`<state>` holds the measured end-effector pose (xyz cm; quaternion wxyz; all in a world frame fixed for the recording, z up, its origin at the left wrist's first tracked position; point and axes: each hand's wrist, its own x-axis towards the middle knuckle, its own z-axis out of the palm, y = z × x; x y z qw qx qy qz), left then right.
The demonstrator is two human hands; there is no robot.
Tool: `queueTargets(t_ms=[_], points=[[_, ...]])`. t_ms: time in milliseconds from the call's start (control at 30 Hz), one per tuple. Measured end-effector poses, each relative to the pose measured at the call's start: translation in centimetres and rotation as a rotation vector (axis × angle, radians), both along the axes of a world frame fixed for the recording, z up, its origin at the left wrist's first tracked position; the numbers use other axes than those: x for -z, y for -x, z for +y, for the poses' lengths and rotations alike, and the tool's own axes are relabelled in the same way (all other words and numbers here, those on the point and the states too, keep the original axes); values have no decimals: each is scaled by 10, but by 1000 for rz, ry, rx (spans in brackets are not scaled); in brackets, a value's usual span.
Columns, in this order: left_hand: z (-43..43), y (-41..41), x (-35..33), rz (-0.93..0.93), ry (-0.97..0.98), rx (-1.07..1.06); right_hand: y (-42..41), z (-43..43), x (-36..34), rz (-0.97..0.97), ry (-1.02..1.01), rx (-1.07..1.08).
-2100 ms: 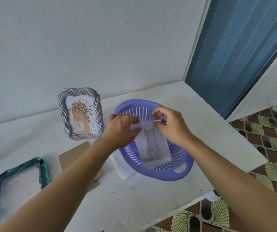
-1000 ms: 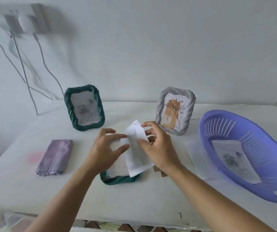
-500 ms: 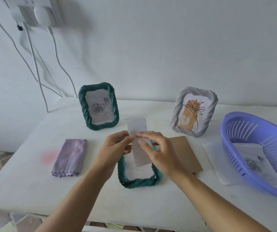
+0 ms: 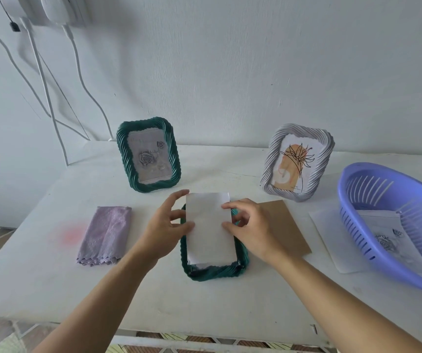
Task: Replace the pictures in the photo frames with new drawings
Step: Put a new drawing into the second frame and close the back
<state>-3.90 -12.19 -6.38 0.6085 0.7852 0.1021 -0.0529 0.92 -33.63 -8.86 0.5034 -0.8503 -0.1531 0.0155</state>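
Note:
A dark green frame (image 4: pixel 215 272) lies face down on the white table (image 4: pixel 153 296) in front of me. A white paper drawing (image 4: pixel 208 230), blank side up, lies over its opening, its far end sticking past the frame. My left hand (image 4: pixel 166 225) holds the paper's left edge with thumb and fingers. My right hand (image 4: pixel 248 228) pinches its right edge. At the back, a second green frame (image 4: pixel 148 155) with a rose picture stands upright. A grey frame (image 4: pixel 297 163) with an orange drawing stands to its right.
A brown backing board (image 4: pixel 287 228) lies right of the flat frame. A purple basket (image 4: pixel 393 220) at the right holds a rose picture (image 4: pixel 388 238), with white paper (image 4: pixel 332 238) under it. A folded lilac cloth (image 4: pixel 105 234) lies at the left. Cables hang down the wall.
The paper came out of the basket and across to the flat green frame. Over the last half second both hands lowered it from upright onto the frame's opening.

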Motion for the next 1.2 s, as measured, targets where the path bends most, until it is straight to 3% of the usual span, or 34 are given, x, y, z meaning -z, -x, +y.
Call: queueTargets(t_ms=[133,267,633,933,1200], points=[[2,1,-1,-106,-315,74,-5,0,3,-8,49,-12],[1,1,2,-137,-466,67,-7,-1,6,-45,119,-26],[2,-1,22,-154,-548,94,-3,-5,12,-19,342,-92],[5,2,33,-194,-760,109,3,-7,9,-32,452,-124],[12,8,34,-206,-904,218,4,-10,8,-94,450,-197]])
